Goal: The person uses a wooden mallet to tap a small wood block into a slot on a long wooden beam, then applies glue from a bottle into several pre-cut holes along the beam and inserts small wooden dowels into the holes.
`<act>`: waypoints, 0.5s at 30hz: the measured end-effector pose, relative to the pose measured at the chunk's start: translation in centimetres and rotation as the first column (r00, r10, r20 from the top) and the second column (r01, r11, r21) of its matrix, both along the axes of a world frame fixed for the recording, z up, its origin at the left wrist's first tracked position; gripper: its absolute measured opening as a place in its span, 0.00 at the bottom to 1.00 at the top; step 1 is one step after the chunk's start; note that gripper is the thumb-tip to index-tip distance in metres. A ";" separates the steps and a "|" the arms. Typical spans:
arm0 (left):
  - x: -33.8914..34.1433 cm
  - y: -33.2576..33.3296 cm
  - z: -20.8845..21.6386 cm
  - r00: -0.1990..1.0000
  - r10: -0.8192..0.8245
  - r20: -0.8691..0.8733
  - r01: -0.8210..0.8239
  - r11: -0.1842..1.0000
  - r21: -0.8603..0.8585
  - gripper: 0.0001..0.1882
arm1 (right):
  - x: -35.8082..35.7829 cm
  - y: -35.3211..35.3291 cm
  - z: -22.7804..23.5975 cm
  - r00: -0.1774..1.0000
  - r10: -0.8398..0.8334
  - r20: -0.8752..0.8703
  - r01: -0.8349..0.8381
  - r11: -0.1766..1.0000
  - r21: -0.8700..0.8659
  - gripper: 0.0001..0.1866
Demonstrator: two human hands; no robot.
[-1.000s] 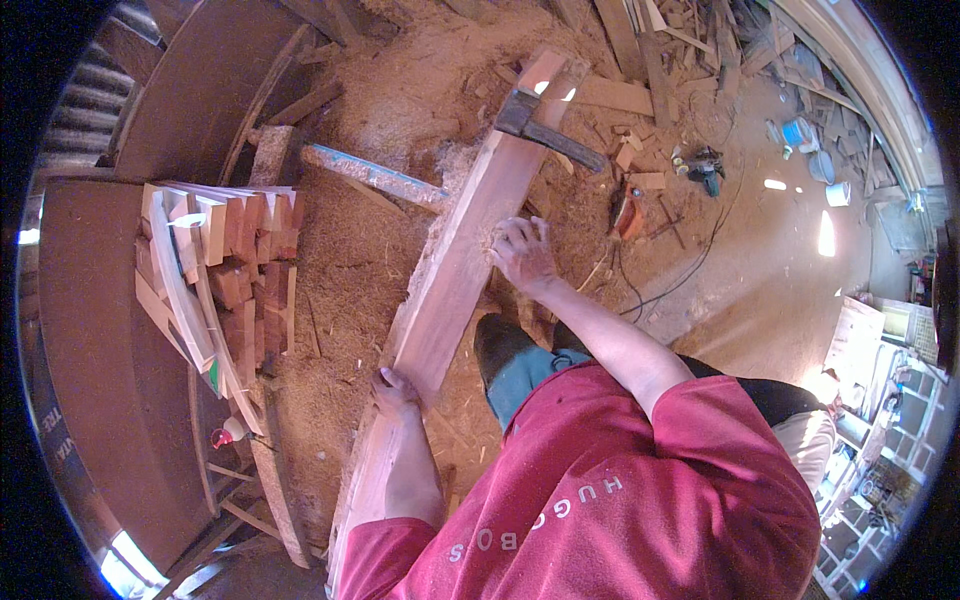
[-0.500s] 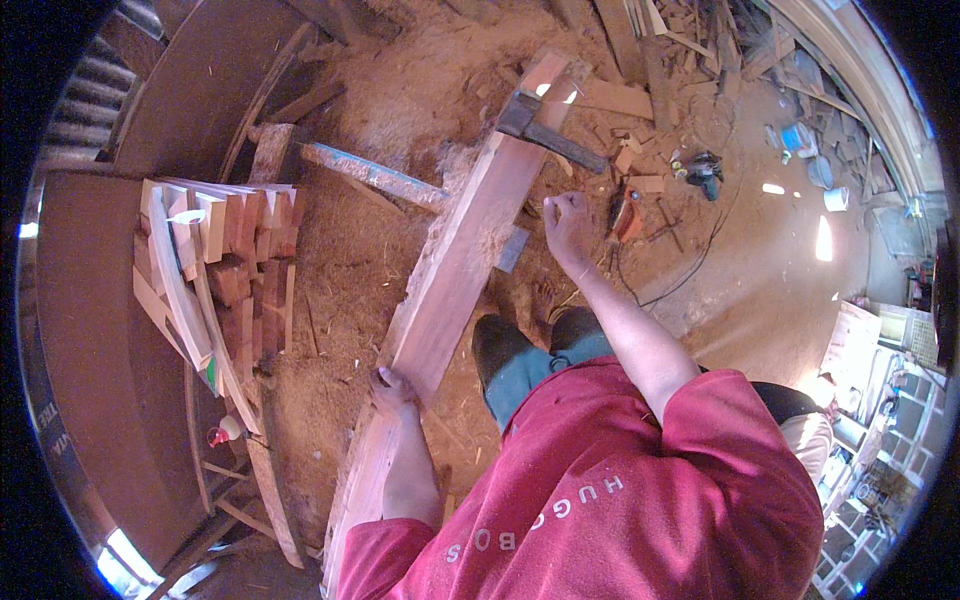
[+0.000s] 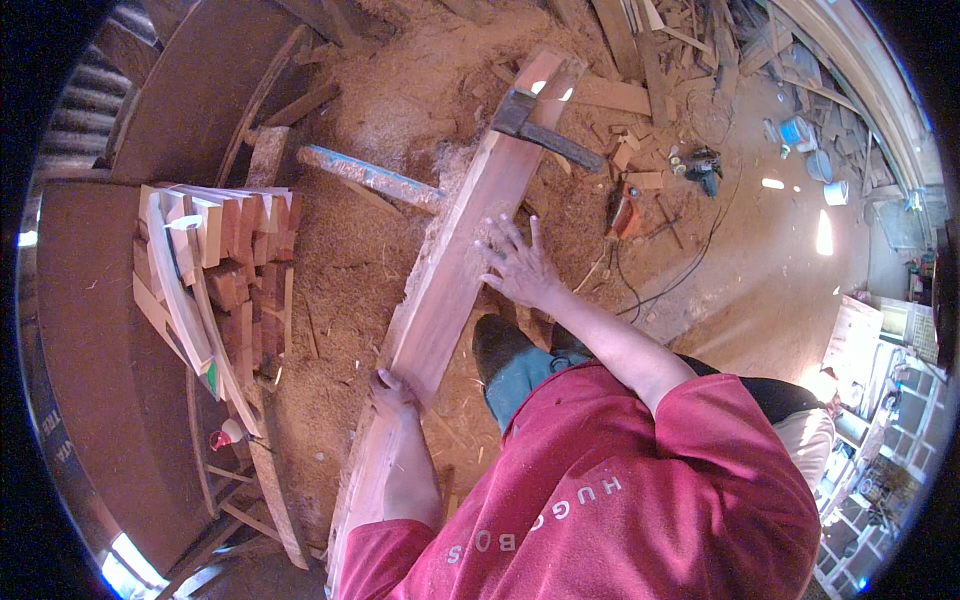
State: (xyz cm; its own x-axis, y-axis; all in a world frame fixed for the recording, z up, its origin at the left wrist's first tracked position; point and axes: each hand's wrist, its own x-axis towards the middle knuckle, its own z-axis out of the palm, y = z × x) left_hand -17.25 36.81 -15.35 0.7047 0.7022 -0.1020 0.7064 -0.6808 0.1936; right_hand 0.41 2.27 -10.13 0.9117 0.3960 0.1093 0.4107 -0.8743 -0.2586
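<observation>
A long reddish wooden plank [image 3: 438, 330] runs from the lower edge up to the far middle, with sawdust along its left side. My left hand [image 3: 396, 392] grips the near part of the plank, its fingers bent at the edge. Farther up, my right hand [image 3: 522, 266] is open with spread fingers over the plank's right edge; whether its palm presses on the wood I cannot tell. Across the far part of the plank lies a dark block with a bar [image 3: 545, 132], its exact kind unclear.
Stacked wood pieces [image 3: 235, 250] stand at the left beside a brown panel [image 3: 100, 330]. A sawdust-covered bar [image 3: 370, 178] reaches the plank from the left. Farther right are an orange tool [image 3: 623, 212], a dark power tool [image 3: 704, 170], black cable [image 3: 680, 285] and blue-and-white buckets [image 3: 818, 165].
My right hand has moved left and down onto the plank's edge, its closed fingers now spread. A small grey-blue rectangular piece there is no longer visible. My left hand has stayed put.
</observation>
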 end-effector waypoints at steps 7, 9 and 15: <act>0.2 -0.5 0.5 0.999 0.000 0.035 0.000 1.000 -0.009 0.31 | -0.3 -0.5 -0.2 0.998 -0.013 -0.054 0.013 1.000 0.002 0.34; 0.3 -0.7 0.7 0.999 0.001 0.045 0.000 1.000 -0.010 0.31 | -0.4 -0.7 -0.3 0.998 -0.018 -0.060 0.016 1.000 -0.022 0.35; -0.1 -0.5 0.5 1.000 0.012 0.023 -0.012 1.000 0.013 0.31 | -0.5 -0.9 -0.1 0.998 -0.015 -0.054 0.012 0.998 -0.065 0.36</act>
State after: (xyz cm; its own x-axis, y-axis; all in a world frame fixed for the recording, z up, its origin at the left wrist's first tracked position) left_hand -17.31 36.33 -14.84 0.6985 0.7116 -0.0762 0.7098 -0.6752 0.2009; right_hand -0.07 1.39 -10.19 0.9209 0.3884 0.0343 0.3858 -0.8951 -0.2233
